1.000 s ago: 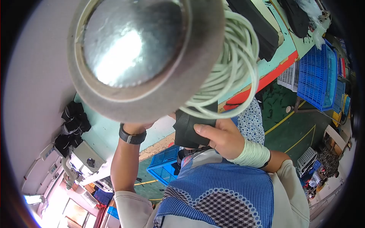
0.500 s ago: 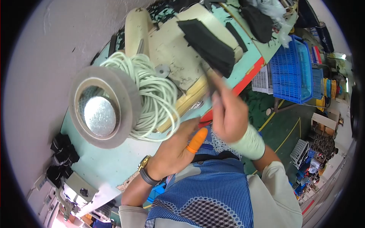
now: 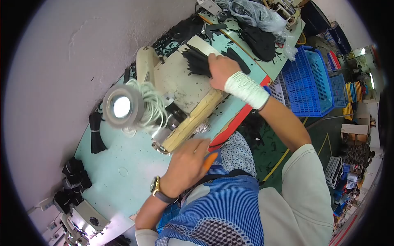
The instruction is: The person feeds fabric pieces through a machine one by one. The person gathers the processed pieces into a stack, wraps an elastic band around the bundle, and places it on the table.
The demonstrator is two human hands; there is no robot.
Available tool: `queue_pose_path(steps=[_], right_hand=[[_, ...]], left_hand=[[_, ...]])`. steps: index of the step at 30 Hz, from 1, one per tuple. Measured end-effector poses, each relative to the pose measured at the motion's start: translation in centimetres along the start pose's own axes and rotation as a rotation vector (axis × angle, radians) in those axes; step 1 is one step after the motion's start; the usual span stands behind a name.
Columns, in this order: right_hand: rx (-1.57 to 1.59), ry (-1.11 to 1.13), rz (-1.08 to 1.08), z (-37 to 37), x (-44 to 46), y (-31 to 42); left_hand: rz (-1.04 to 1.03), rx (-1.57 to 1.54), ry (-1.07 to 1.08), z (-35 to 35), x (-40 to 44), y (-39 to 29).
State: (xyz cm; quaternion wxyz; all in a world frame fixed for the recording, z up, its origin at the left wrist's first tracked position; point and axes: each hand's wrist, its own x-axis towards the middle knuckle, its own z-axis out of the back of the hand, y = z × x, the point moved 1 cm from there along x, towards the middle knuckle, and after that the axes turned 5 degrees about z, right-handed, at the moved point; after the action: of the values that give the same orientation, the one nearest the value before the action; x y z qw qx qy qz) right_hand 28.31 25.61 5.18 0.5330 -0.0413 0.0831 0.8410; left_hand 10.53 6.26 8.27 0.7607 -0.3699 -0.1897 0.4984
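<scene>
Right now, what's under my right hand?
Your right hand rests on dark strips, whose jagged ends stick out beside the fingers over the pale machine bed. Whatever lies beneath the palm is covered, so I can't tell.

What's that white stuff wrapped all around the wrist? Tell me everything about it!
The white wrap looks like thin, smooth cord or stretchy bands, wound round and round. The loops sit close together, making little ridges, like a wide, pale cuff with a faint green tint. It goes around the wrist of the right hand, touching the skin and reaching a little way up the forearm. A thin dark band sits at its edge nearer the elbow. I can't see any loose ends or its underside.
</scene>
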Motion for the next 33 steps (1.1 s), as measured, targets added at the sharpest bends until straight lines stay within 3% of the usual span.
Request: queue_pose_path(steps=[1,3,5,6,7,9,11,13,14,17,18,21,22,23,25,26,27,29,30,31,33], right_hand=[[0.06,-0.002,0.0,0.9,-0.6,0.4],[0.304,0.24,0.163,3.3,-5.3,1.8],[0.779,0.583,0.508,1.5,-10.2,4.0],[0.802,0.876,0.468,2.0,-12.1,5.5],[1.027,0.787,0.573,-0.4,-14.2,6.9],[0.918,0.944,0.457,-2.2,-17.3,6.6],[1.206,0.619,0.327,-3.2,-20.6,5.4],[1.599,0.432,-0.054,-5.1,-22.1,7.2],[1.706,0.463,-0.303,-5.2,-22.4,8.6],[1.684,0.312,-0.249,-6.5,-22.9,9.8],[1.718,0.288,-0.36,-6.2,-22.8,9.5],[1.534,0.126,-0.188,-9.3,-21.2,11.2],[1.52,0.172,-0.302,-10.9,-20.4,13.0],[1.24,0.127,-0.235,-13.4,-19.7,13.4],[1.149,0.08,-0.094,-15.7,-18.6,11.5],[1.236,0.236,-0.161,-15.4,-18.5,10.2],[1.237,0.241,-0.16,-14.8,-18.5,9.1],[1.328,0.356,-0.246,-12.9,-19.1,7.9],[1.275,0.385,-0.229,-11.1,-18.7,7.9],[1.274,0.394,-0.219,-10.0,-18.4,8.3],[1.453,0.276,-0.121,-8.5,-17.7,10.0]], left_hand=[[-0.223,0.258,-0.174,0.6,0.7,-0.5],[-0.275,0.348,-0.197,4.2,1.1,-3.3],[-0.201,0.275,0.097,4.4,0.4,-3.3],[-0.15,0.241,0.237,4.5,0.0,-3.3],[0.022,0.009,0.564,3.1,-0.8,-1.5],[0.107,-0.291,0.754,0.0,-4.0,1.1],[0.095,-0.525,0.511,-2.0,-7.5,2.5],[0.158,-0.495,0.456,-3.5,-8.9,1.8],[0.202,-0.458,0.375,-3.9,-9.3,1.5],[0.18,-0.421,0.321,-3.7,-10.2,1.2],[0.189,-0.419,0.322,-3.5,-10.4,1.3],[0.379,-0.57,0.211,-3.9,-10.9,3.9],[0.508,-0.646,0.161,-5.3,-11.4,6.3],[0.645,-0.72,0.107,-7.1,-12.5,9.2],[0.897,-0.424,0.004,-11.2,-15.7,16.1],[0.635,-0.243,-0.108,-10.5,-15.3,15.1],[0.639,-0.244,-0.108,-9.3,-14.5,14.4],[0.414,0.202,-0.338,-6.6,-13.9,11.8],[0.522,0.003,-0.239,-5.3,-13.7,11.1],[0.532,0.004,-0.246,-3.7,-13.0,9.7],[0.775,-0.747,-0.021,-1.4,-11.6,7.1]])
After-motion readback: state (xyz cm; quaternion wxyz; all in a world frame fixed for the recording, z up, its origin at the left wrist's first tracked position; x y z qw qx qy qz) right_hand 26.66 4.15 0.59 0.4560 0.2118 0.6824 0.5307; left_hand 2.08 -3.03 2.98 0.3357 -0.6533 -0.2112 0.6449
